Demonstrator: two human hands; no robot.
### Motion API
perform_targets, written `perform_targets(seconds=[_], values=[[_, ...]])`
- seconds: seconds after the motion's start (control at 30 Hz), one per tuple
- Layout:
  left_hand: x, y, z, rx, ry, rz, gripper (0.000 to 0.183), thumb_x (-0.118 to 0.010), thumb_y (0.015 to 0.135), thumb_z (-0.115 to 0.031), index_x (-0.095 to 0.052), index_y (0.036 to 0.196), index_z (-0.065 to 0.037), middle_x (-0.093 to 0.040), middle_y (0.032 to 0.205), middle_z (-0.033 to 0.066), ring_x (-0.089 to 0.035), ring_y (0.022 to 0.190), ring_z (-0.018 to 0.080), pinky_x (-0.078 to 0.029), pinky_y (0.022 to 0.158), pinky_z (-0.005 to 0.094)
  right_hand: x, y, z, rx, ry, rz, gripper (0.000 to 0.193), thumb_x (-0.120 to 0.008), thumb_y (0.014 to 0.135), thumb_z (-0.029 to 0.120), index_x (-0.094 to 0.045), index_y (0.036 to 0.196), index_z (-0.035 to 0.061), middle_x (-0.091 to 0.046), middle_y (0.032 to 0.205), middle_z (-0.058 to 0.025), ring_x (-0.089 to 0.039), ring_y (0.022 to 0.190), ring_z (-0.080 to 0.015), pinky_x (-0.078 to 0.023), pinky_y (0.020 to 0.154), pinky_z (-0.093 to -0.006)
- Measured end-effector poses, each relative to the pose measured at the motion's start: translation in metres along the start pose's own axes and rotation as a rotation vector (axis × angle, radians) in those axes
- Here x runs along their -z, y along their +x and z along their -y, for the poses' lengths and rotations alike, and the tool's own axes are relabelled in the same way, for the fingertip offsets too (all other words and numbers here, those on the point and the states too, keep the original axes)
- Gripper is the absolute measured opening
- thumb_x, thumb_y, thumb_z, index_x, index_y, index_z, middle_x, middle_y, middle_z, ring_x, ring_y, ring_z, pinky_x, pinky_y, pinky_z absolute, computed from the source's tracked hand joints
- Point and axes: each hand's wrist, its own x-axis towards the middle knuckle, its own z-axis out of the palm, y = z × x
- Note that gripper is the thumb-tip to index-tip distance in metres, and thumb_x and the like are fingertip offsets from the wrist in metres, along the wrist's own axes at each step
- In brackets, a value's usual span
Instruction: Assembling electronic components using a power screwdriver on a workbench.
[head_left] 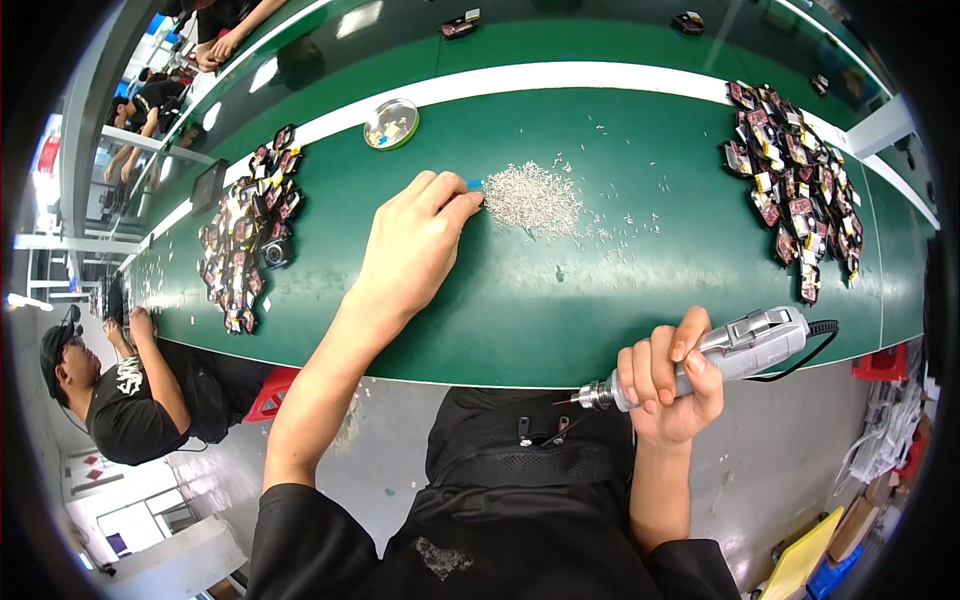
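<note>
My left hand [425, 235] reaches over the green bench, its fingers pinched on a small blue piece [475, 185] that shows at the fingertips. Most of that piece is hidden, so its kind is unclear. Right beside it lies a heap of tiny silvery screws [535, 200], with loose ones scattered to its right. At the bench's front edge my right hand [675, 375] is wrapped round a grey electric screwdriver [755, 345]. Its thin bit points left, and a black cord leaves its rear end.
Clusters of small black devices [795, 180] lie on the right, and more devices [245, 240] on the left. A round dish [391, 124] with small bits stands at the back of the bench [400, 330]. A seated co-worker [140, 390] is on the left; a conveyor [560, 35] runs behind.
</note>
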Motion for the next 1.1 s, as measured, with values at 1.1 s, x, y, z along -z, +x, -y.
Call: perform_targets(seconds=[1.1], values=[[-0.003, -0.008, 0.005, -0.107, -0.001, -0.044, 0.014, -0.065, 0.074, 0.002, -0.056, 0.085, 0.001, -0.056, 0.080, 0.0084, -0.057, 0.073, 0.0236, -0.049, 0.062, 0.0342, -0.002, 0.000, 0.001, -0.007, -0.019, -0.008, 0.010, -0.045, 0.087, 0.015, -0.043, 0.085, 0.0060, -0.038, 0.050, -0.0012, -0.037, 0.037, -0.0111, -0.037, 0.045, -0.0293]])
